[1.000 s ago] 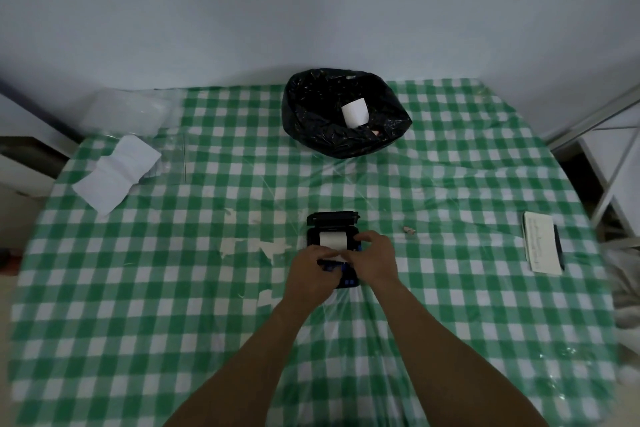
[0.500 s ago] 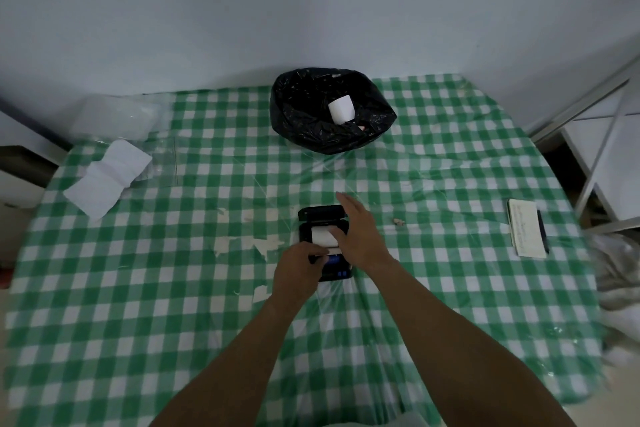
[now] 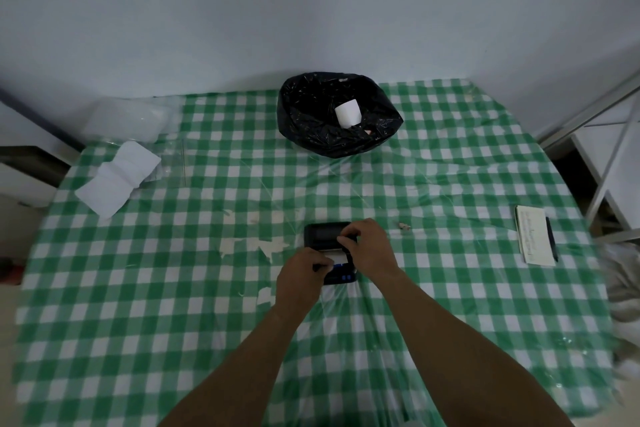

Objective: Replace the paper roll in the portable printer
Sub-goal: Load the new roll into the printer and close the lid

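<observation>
Printer [image 3: 322, 236] lid pinched by right hand [image 3: 370, 248]; left hand [image 3: 301, 279] grips its body.

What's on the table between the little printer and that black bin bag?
Nothing: in the head view, only bare checked tablecloth separates the printer from the black bin bag.

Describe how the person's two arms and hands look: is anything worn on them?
Both forearms are bare as far as the picture shows, with no sleeves in view. The left hand and the right hand wear no gloves. No watch, bracelet or ring is visible on either. The fingertips are too small to judge further.
</observation>
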